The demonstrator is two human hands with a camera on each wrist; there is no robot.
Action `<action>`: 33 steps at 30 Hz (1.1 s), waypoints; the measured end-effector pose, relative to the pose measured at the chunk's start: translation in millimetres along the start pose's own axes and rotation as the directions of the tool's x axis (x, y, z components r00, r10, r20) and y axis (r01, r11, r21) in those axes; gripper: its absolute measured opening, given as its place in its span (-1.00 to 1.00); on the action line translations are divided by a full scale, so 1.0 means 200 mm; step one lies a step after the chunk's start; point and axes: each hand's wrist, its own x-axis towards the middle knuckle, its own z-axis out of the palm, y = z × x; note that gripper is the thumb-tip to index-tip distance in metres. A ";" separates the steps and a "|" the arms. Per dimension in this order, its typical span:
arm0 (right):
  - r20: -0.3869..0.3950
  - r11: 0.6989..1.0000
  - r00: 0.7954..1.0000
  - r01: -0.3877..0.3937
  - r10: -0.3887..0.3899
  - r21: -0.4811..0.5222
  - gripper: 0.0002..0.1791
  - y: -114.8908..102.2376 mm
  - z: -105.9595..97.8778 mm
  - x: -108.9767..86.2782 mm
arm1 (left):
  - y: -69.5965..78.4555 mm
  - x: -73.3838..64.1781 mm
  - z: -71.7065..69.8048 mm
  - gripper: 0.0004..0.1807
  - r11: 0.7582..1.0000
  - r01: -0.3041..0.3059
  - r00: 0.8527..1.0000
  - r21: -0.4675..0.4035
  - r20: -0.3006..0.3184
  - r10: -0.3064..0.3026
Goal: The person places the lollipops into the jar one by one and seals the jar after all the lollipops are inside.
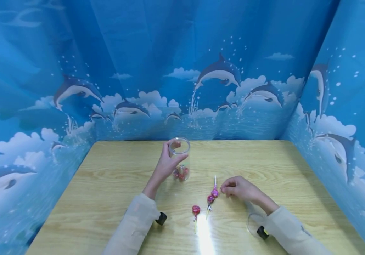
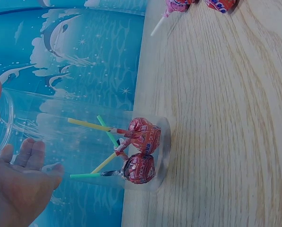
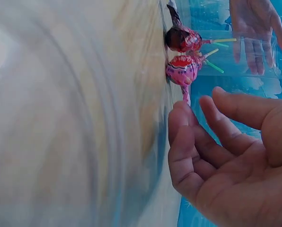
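Note:
My left hand point(image 1: 164, 164) grips a clear plastic jar point(image 1: 187, 159) near its open top, and the jar stands upright. Several red-wrapped lollipops point(image 2: 141, 168) with yellow and green sticks lie at its bottom. Just right of a pink lollipop point(image 1: 214, 193), my right hand point(image 1: 241, 188) hovers low with bent fingers, thumb and forefinger apart, holding nothing. A darker red lollipop point(image 1: 210, 199) touches the pink one, its stick pointing the opposite way. Closer to me lies a separate red lollipop point(image 1: 196, 210).
Under my right wrist is a clear round object point(image 1: 250, 224), large and blurred in the right wrist view. The wooden table point(image 1: 112, 191) is bordered by a blue dolphin-printed curtain point(image 1: 157, 120) at the back and sides.

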 end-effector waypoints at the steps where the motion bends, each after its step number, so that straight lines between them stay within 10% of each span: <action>1: -0.004 1.000 1.000 0.008 -0.008 0.004 -0.79 0.00 -0.01 0.01 | 0.00 0.00 0.00 -0.17 1.000 -0.001 1.000 0.000 0.000 0.001; 12: 0.010 0.993 0.997 0.075 -0.075 -0.089 -0.51 -0.02 -0.02 0.15 | 0.00 0.00 0.00 -0.18 1.000 -0.007 1.000 -0.005 -0.004 0.007; 33: -0.038 0.994 0.995 -0.093 0.091 -0.058 -0.90 0.03 -0.06 0.06 | 0.00 0.00 0.00 -0.16 1.000 0.008 1.000 0.007 -0.010 -0.008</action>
